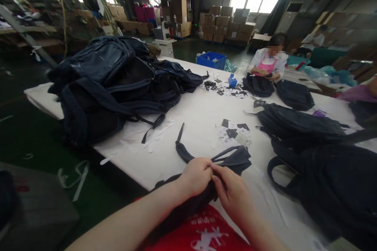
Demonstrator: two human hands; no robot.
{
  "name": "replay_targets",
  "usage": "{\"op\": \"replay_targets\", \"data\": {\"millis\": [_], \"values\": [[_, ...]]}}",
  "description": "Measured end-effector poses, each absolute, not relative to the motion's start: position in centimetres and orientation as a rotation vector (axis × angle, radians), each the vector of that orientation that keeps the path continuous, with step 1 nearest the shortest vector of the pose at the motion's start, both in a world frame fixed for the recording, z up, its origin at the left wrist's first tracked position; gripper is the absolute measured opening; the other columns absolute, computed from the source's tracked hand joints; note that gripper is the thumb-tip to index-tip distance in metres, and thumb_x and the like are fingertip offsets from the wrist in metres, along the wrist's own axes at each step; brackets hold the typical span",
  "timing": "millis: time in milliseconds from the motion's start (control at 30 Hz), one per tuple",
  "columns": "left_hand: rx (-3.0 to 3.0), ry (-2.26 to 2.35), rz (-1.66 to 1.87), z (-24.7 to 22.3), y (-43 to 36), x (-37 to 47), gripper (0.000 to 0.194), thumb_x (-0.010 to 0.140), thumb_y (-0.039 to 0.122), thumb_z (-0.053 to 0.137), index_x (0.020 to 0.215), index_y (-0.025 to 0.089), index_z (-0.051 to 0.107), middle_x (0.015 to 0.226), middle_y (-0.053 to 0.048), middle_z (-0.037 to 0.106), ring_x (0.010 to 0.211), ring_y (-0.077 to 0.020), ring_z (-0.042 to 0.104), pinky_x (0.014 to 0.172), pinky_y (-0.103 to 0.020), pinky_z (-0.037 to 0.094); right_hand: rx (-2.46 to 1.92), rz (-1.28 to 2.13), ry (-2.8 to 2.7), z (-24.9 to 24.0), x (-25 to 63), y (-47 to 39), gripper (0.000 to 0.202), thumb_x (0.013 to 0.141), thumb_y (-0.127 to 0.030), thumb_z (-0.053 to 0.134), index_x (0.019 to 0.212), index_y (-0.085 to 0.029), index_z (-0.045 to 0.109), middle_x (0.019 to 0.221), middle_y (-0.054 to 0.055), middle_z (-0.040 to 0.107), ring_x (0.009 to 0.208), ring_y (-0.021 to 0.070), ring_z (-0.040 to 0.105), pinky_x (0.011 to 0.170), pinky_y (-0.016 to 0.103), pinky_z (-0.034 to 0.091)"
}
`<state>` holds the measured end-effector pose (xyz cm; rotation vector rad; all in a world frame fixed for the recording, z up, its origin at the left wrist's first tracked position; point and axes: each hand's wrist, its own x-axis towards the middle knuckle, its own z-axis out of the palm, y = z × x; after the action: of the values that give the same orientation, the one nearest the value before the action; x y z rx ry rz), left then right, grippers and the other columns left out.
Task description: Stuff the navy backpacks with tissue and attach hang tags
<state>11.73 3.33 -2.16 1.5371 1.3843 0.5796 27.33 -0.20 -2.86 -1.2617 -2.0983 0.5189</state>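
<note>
A dark navy backpack [232,160] lies at the near edge of the table, partly across my lap, with one strap [183,152] stretched out on the white surface. Both my hands meet on top of it. My left hand [196,175] is closed with its fingers bent at the fabric. Against it, my right hand [231,188] pinches with thumb and forefinger at the same spot. What exactly sits between the fingertips is hidden, though dark backpack fabric shows right around them. Just beyond lies a small pile of black and white tags [234,131].
Dark backpacks are heaped on the left of the white table [203,111]; more backpacks [300,125] lie along the right. Farther off are scattered tags [225,88], a blue tape dispenser [232,80] and a blue bin [211,60]. A person in a pink apron [266,64] works across the table.
</note>
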Motion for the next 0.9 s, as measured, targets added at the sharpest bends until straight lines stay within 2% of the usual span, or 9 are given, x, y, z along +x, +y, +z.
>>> {"op": "replay_targets", "data": {"millis": [100, 200, 400, 567, 733, 900], "values": [[1.203, 1.340, 0.630, -4.0, 3.6, 11.5, 0.016, 0.076, 0.023, 0.051, 0.060, 0.019, 0.053, 0.057, 0.003, 0.055, 0.058, -0.0138, 0.051, 0.055, -0.024, 0.038, -1.273, 0.496, -2.123, -4.8, 27.3, 0.3, 0.021, 0.097, -0.025, 0.042, 0.107, -0.021, 0.061, 0.093, 0.006, 0.071, 0.083, 0.0192, 0.068, 0.074, 0.030, 0.053], [1.120, 1.318, 0.644, -4.4, 3.8, 11.3, 0.017, 0.079, 0.027, 0.050, 0.064, 0.019, 0.054, 0.056, 0.003, 0.055, 0.056, -0.0139, 0.052, 0.055, -0.024, 0.039, -1.370, 0.402, -2.042, -6.2, 27.7, 1.0, 0.021, 0.096, -0.025, 0.040, 0.101, -0.020, 0.060, 0.091, 0.008, 0.071, 0.079, 0.0199, 0.068, 0.071, 0.030, 0.052], [1.521, 1.393, 0.570, -3.7, 4.0, 11.4, 0.024, 0.085, 0.030, 0.046, 0.069, 0.019, 0.061, 0.070, 0.000, 0.066, 0.069, -0.0167, 0.059, 0.061, -0.025, 0.042, -1.496, 0.564, -1.942, -6.3, 28.7, 2.9, 0.019, 0.093, -0.034, 0.048, 0.086, -0.022, 0.060, 0.076, 0.002, 0.069, 0.065, 0.0170, 0.065, 0.060, 0.027, 0.048], [1.649, 1.451, 0.541, -3.7, 4.3, 10.2, 0.025, 0.089, 0.027, 0.044, 0.078, 0.021, 0.067, 0.077, -0.001, 0.070, 0.073, -0.0177, 0.063, 0.067, -0.026, 0.042, -1.790, 0.392, -1.838, -8.5, 32.8, 5.6, 0.022, 0.089, -0.038, 0.048, 0.082, -0.022, 0.061, 0.079, 0.006, 0.070, 0.069, 0.0215, 0.065, 0.063, 0.031, 0.045], [1.772, 1.495, 0.484, -3.6, 4.8, 9.3, 0.026, 0.091, 0.027, 0.044, 0.080, 0.021, 0.067, 0.077, -0.003, 0.070, 0.073, -0.0183, 0.063, 0.065, -0.026, 0.040, -1.932, 0.515, -1.784, -11.5, 36.2, 9.2, 0.023, 0.086, -0.040, 0.050, 0.080, -0.022, 0.063, 0.069, 0.004, 0.069, 0.066, 0.0217, 0.064, 0.062, 0.030, 0.042], [1.980, 1.493, 0.380, -2.6, 4.0, 10.0, 0.025, 0.092, 0.028, 0.043, 0.078, 0.023, 0.064, 0.076, -0.004, 0.070, 0.071, -0.0204, 0.064, 0.061, -0.028, 0.036, -2.146, 0.359, -1.806, -12.4, 38.3, 11.8, 0.021, 0.086, -0.037, 0.053, 0.082, -0.021, 0.066, 0.074, 0.008, 0.070, 0.070, 0.0233, 0.064, 0.060, 0.030, 0.037]]}}
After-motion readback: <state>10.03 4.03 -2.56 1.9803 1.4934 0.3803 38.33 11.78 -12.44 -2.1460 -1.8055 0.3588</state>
